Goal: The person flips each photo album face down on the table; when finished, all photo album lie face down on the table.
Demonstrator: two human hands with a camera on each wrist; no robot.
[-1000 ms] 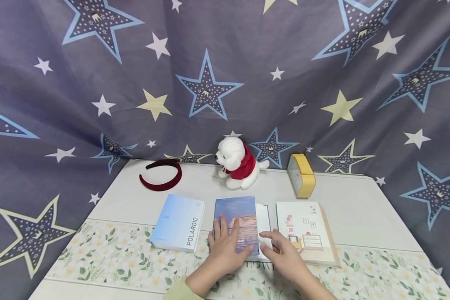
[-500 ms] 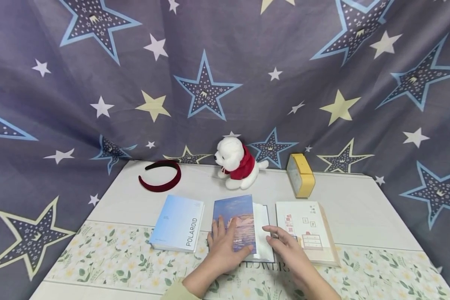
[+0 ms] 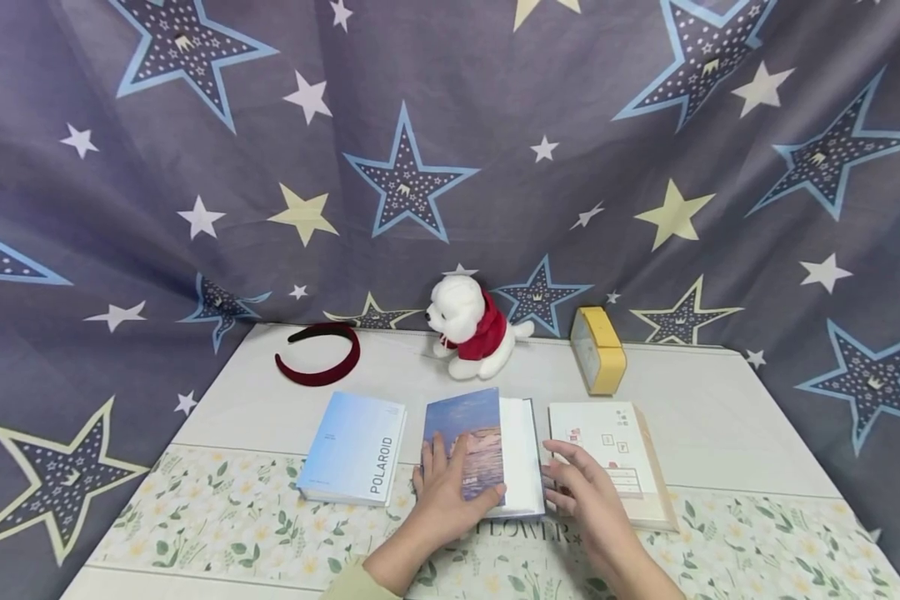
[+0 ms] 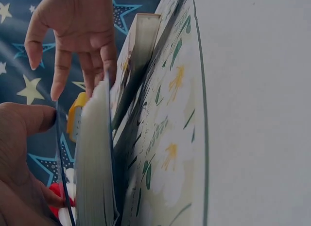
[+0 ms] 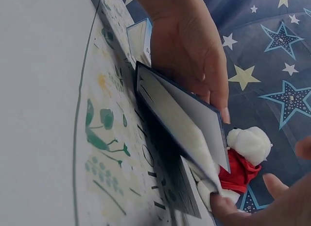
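Observation:
A blue photo album (image 3: pixel 468 415) with a sea-view cover lies mid-table, its front cover lifted at a slant over white pages (image 3: pixel 521 458). My left hand (image 3: pixel 444 498) rests on the outer face of that cover, fingers spread and fairly straight; in the left wrist view the thumb (image 4: pixel 41 117) is at the cover's edge. Beside the album's right edge is my right hand (image 3: pixel 588 496), fingers loosely bent. The right wrist view has one fingertip (image 5: pixel 226 204) touching the lower cover's corner, with the raised cover (image 5: pixel 194 99) standing apart from the page block.
Left of the album lies a pale blue POLAROID book (image 3: pixel 352 450); close on its right, a thick white illustrated book (image 3: pixel 596 421). Behind are a dark red headband (image 3: pixel 354 358), a white plush dog (image 3: pixel 457 308) in red and a yellow clock (image 3: pixel 607 354). A starry curtain (image 3: pixel 270 150) hangs behind the table.
The album's cover has tilted further up and left, baring more white page. My right hand has moved rightward, from the pages to the album's right edge. My left hand stays on the cover.

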